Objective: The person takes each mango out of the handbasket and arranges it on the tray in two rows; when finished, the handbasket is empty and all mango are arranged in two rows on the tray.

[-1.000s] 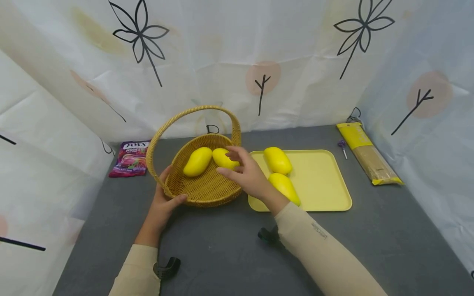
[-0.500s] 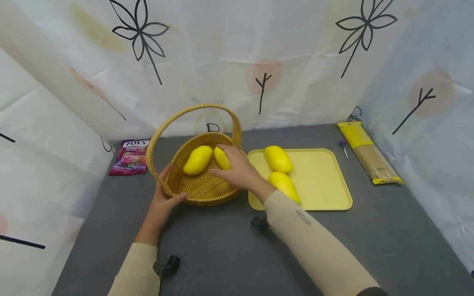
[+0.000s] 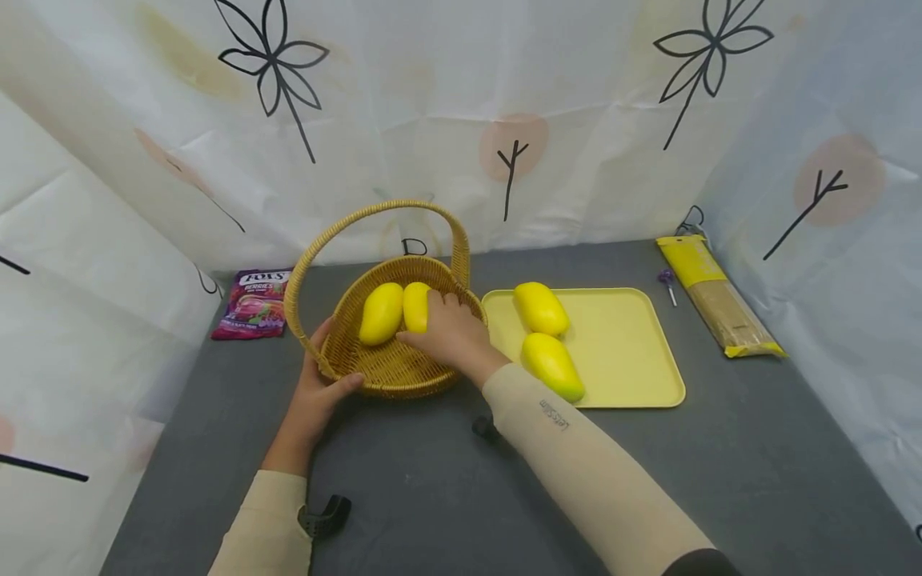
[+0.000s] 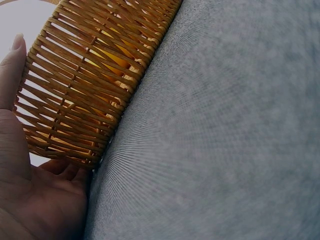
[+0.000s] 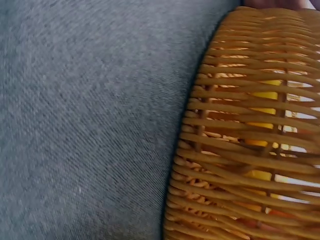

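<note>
A wicker basket (image 3: 403, 376) with a tall arched handle stands on the grey table. My left hand (image 3: 322, 392) grips its near left side, the thumb on the rim. In the left wrist view the left hand (image 4: 40, 195) holds the woven wall (image 4: 85, 85). Inside the basket lies one yellow mango (image 3: 382, 314). Beside it, my right hand (image 3: 457, 330) reaches over the right rim and grips a second mango (image 3: 415, 306), partly hidden by the fingers. The right wrist view shows the basket's outer wall (image 5: 240, 150), with yellow through the gaps.
Right of the basket, a yellow tray (image 3: 627, 352) bears two mangoes, one far (image 3: 540, 310) and one near (image 3: 553, 368). A purple candy bag (image 3: 254, 306) lies at the left. A lollipop (image 3: 667, 286) and a yellow-ended noodle packet (image 3: 720, 296) lie at the right.
My right hand has moved left and down into the basket and closed round the right mango, which has shifted left. The other mango has turned more upright. The left hand stays put.
</note>
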### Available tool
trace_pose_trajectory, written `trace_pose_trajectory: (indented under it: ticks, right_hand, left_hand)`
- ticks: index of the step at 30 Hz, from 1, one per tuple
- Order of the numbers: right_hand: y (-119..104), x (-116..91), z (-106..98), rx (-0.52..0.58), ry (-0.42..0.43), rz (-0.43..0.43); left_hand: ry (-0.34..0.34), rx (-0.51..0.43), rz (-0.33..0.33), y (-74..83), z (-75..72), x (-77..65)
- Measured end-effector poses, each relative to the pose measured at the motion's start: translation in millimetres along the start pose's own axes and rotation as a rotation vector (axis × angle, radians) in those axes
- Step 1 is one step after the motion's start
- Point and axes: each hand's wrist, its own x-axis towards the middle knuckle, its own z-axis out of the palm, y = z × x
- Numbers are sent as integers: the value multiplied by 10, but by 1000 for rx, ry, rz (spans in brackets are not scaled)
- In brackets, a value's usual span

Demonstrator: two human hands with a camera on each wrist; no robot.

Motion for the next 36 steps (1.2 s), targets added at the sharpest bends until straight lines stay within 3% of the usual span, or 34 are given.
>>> trace_pose_trajectory:
  ticks: [5, 17, 25, 30, 36]
  right_hand:
    - [-23, 37, 32, -17, 11, 40]
    - [-29, 11, 21, -11, -40, -13]
    - [0, -5, 43, -50, 17, -60]
    - [48, 12, 43, 61, 68, -132]
    - [108, -38, -44, 279, 120, -218]
  left_hand:
    - [1, 7, -4, 10, 3, 4]
    - [12, 16, -3, 27, 0, -2]
    - [8, 30, 2, 3, -8, 1]
    - [7, 34, 7, -4, -12, -1]
    - [2, 25, 6, -3, -11, -3]
